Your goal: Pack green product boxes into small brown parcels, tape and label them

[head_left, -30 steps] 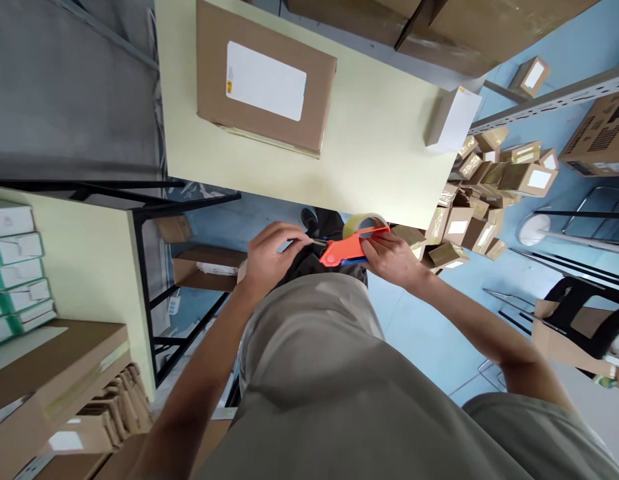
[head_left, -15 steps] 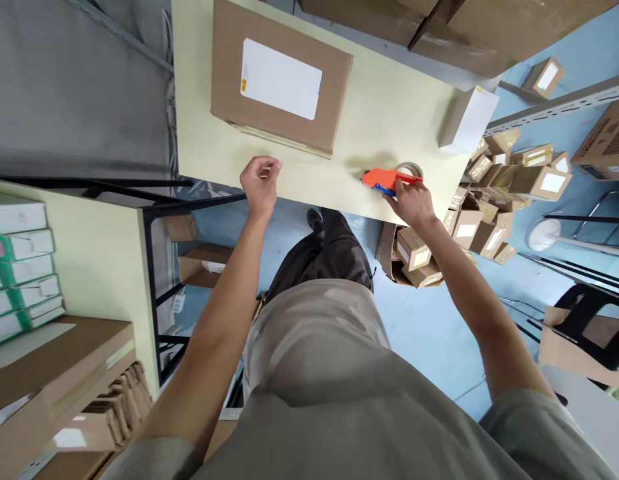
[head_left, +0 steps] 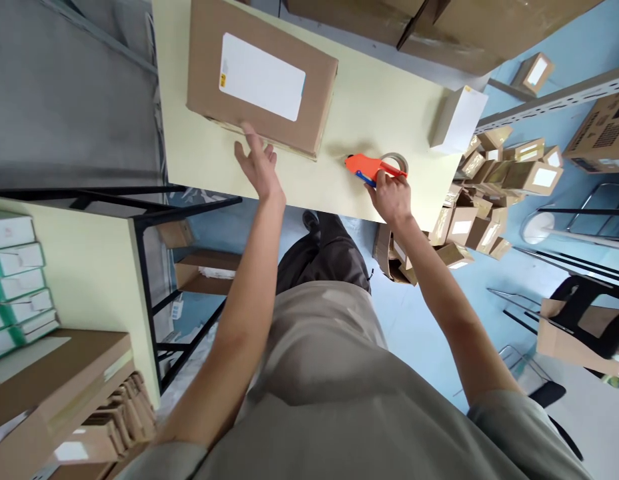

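A brown cardboard box (head_left: 204, 73) with a large white label (head_left: 262, 77) lies on the pale yellow table (head_left: 379, 93). My left hand (head_left: 261, 167) is at the box's near side, its fingers spread and holding nothing; whether a fingertip touches the cardboard I cannot tell. Over the table's front part, right of the box, my right hand (head_left: 392, 198) is closed round the handle of an orange tape dispenser (head_left: 364, 165) with a blue part. The tape roll (head_left: 397, 160) shows at the dispenser's far side, partly hidden behind its orange frame.
A small white box (head_left: 458, 120) stands at the table's right end. Large cartons (head_left: 359, 20) line the far side. Several small parcels (head_left: 489, 180) are piled on the floor at right. A side table at left bears green-and-white boxes (head_left: 14, 280) and folded cardboard (head_left: 114, 420).
My left hand has opened from a loose pinch and reached forward to the box's near side. My right hand and the tape dispenser have shifted slightly left. The whole view has moved a little.
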{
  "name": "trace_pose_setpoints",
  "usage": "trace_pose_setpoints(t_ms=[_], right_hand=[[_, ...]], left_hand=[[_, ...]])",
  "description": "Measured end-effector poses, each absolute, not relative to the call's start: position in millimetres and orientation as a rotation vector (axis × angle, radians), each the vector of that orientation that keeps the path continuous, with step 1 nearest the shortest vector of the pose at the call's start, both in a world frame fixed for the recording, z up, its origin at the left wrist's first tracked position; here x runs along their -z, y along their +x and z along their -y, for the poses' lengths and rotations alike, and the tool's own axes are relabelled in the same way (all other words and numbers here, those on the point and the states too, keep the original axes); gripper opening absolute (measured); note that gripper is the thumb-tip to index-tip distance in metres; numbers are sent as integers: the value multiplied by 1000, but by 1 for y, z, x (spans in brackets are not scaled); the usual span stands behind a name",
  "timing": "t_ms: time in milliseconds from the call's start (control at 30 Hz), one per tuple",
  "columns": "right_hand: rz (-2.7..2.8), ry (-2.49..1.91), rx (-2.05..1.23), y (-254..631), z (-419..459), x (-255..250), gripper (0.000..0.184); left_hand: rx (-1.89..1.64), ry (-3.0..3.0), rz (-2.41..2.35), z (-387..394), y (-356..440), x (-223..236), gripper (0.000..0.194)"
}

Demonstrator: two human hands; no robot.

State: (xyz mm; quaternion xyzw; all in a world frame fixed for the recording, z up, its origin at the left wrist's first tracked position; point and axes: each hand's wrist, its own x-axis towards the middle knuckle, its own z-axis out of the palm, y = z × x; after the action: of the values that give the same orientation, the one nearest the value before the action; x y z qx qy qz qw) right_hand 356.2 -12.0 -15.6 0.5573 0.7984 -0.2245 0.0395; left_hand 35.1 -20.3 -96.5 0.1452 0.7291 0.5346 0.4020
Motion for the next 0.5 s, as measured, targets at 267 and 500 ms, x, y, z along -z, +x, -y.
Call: trace_pose_setpoints(t_ms=[267,500], right_hand=[[-2426,1478,749,293,67,-2,40],[-2378,1351,819,252,104,-12,36]], left_hand=[[-1066,1025,-1705,-19,-13,51,74],[-1052,916,-1564,-10,-59,14,92]])
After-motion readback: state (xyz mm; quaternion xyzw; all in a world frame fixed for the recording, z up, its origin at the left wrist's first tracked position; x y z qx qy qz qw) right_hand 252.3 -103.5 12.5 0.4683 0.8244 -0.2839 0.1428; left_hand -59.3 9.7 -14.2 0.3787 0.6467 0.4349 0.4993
